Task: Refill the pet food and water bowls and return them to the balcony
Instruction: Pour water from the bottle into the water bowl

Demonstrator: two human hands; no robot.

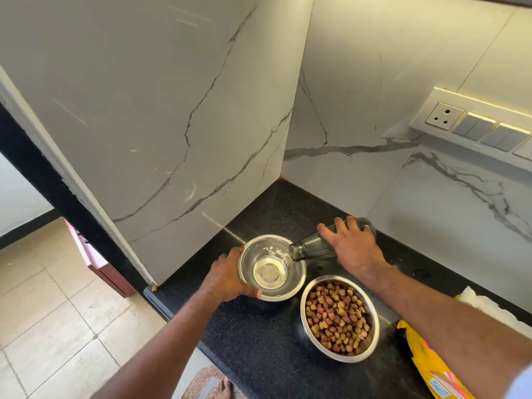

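Two steel bowls sit on the black counter [259, 349]. Left hand [230, 276] reaches forward, its grip curled round the near rim of the water bowl [272, 267], where clear water splashes in. Right hand [352, 246], grip wrapped over a tilted dark bottle [312, 249], hides most of it. Beside sits the kibble-filled food bowl [339, 318]; a yellow bag [426, 367] is cut off by the forearm.

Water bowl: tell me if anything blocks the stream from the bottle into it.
Nothing visible does. The bottle, tipped by the right hand, has its mouth over the open water bowl; the left hand grips only the rim.
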